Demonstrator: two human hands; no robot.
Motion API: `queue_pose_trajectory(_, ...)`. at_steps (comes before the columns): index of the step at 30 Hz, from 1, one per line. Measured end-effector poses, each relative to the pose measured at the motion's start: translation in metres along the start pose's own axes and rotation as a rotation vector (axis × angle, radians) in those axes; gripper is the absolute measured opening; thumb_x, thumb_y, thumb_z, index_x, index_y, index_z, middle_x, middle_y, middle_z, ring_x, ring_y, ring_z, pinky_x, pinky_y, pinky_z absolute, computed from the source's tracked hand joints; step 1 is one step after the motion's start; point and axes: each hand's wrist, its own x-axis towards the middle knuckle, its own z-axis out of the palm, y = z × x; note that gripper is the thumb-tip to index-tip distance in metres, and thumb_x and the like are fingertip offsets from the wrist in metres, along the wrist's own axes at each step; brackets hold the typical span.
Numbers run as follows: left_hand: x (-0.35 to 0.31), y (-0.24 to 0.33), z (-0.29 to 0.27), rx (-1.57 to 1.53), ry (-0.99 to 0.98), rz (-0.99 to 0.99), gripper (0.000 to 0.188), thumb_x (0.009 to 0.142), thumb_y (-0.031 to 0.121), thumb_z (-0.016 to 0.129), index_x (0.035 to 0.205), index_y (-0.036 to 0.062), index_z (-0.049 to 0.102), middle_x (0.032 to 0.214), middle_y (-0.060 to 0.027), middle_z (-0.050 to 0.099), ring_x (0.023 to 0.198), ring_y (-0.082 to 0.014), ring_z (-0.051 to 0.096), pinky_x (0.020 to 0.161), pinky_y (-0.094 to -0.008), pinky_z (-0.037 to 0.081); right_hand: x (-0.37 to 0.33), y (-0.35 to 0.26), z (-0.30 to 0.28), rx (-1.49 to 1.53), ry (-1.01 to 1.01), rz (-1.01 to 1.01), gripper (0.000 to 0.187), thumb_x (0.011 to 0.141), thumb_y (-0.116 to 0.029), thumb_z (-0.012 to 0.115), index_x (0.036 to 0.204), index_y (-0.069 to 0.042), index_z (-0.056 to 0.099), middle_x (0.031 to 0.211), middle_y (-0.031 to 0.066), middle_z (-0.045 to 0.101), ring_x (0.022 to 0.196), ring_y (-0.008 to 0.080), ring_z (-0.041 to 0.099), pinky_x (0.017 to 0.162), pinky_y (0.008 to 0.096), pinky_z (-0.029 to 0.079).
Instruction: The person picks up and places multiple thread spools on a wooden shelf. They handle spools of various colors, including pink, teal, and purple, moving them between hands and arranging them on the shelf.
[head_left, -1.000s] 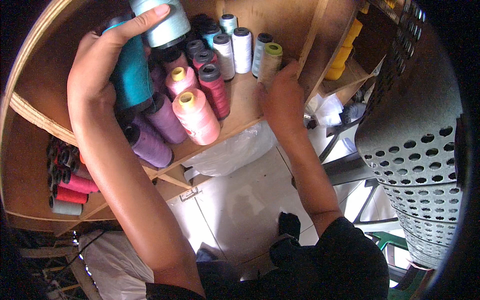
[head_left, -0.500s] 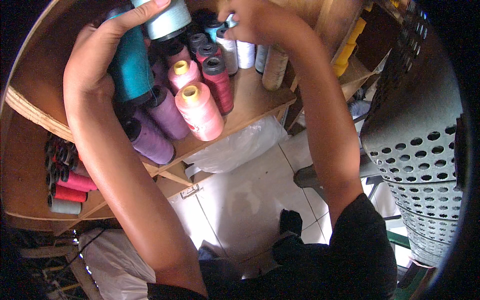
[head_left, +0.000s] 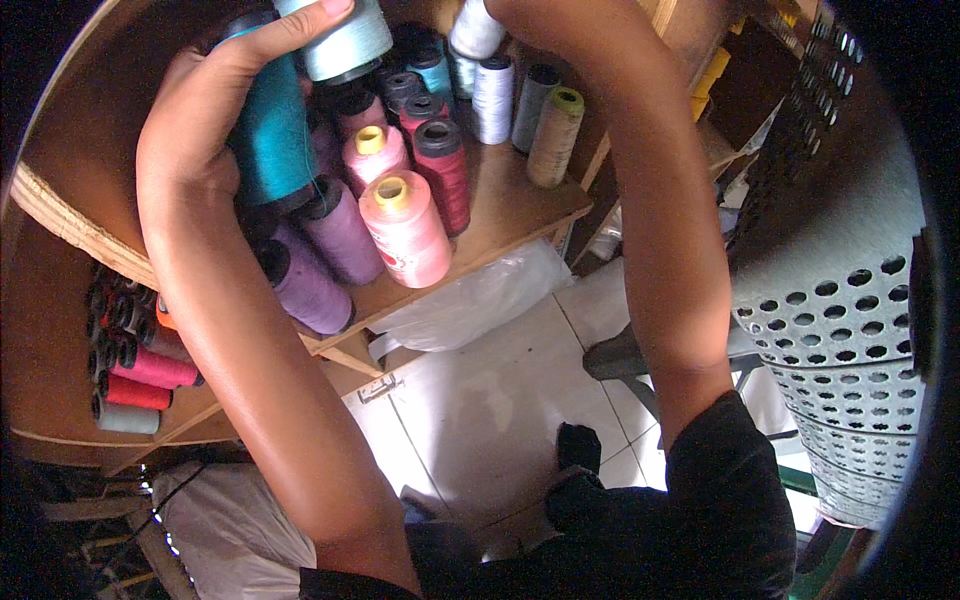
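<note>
My left hand (head_left: pixel 215 95) reaches up to the shelf, thumb pressed over a pale blue thread cone (head_left: pixel 350 42). A large teal thread cone (head_left: pixel 270 130) lies against its palm side, and the rest of its fingers are hidden behind the cones. At the top edge, my right hand (head_left: pixel 535 18) is partly cut off by the frame. It grips a whitish thread spool (head_left: pixel 478 30), raised above the other spools; its fingertips are out of sight. Below stand a pale lavender spool (head_left: pixel 492 100), a grey spool (head_left: pixel 535 108) and a tan spool (head_left: pixel 556 138).
Pink spools (head_left: pixel 405 232), a red spool (head_left: pixel 442 180) and purple spools (head_left: pixel 312 285) crowd the front of the wooden shelf (head_left: pixel 505 210). More spools (head_left: pixel 145 365) lie on a lower shelf. A clear plastic bag (head_left: pixel 480 300) sits beneath; a perforated grey chair (head_left: pixel 835 330) stands right.
My right hand has moved up and right, lifting the whitish spool out from among the others. More of the spools at the back right now show. My left hand keeps its hold.
</note>
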Motion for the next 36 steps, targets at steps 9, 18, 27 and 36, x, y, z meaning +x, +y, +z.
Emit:
queue_pose_trajectory(9,0.008,0.002,0.001,-0.002,-0.029,-0.017,0.044,0.073,0.043,0.092,0.086,0.0055,0.072,0.074,-0.0022,0.066,0.059,-0.0147,0.059,0.056,-0.0291,0.045,0.038,0.039,0.084,-0.165,-0.274,-0.041,0.018,0.079,-0.013,0.069,0.087,0.001,0.078,0.092,0.0257,0.074,0.091,0.0396,0.074,0.08,0.0506,0.058)
queue_pose_trajectory(18,0.005,0.002,0.005,-0.044,-0.007,0.003,0.048,0.068,0.041,0.095,0.085,0.0018,0.073,0.073,-0.0044,0.067,0.059,-0.0138,0.06,0.057,-0.0273,0.047,0.053,0.044,0.107,-0.041,-0.492,-0.033,0.019,0.078,-0.014,0.07,0.089,0.0,0.078,0.095,0.0253,0.074,0.092,0.039,0.074,0.08,0.0509,0.058)
queue_pose_trajectory(27,0.001,0.008,0.007,-0.046,0.033,-0.03,0.048,0.068,0.041,0.096,0.086,0.0026,0.074,0.072,-0.0037,0.066,0.06,-0.0125,0.06,0.057,-0.0264,0.047,0.077,0.024,0.156,-0.002,-0.46,-0.069,0.02,0.077,-0.014,0.071,0.09,-0.001,0.078,0.098,0.025,0.074,0.093,0.0384,0.074,0.08,0.0511,0.058)
queue_pose_trajectory(36,0.004,0.005,0.006,-0.001,0.047,-0.031,0.049,0.066,0.042,0.097,0.086,0.003,0.074,0.072,-0.0041,0.066,0.06,-0.0127,0.059,0.057,-0.0269,0.047,0.067,0.016,0.146,-0.083,-0.535,-0.028,0.032,0.082,-0.027,0.076,0.095,0.002,0.076,0.089,0.019,0.076,0.072,0.0289,0.074,0.064,0.044,0.06)
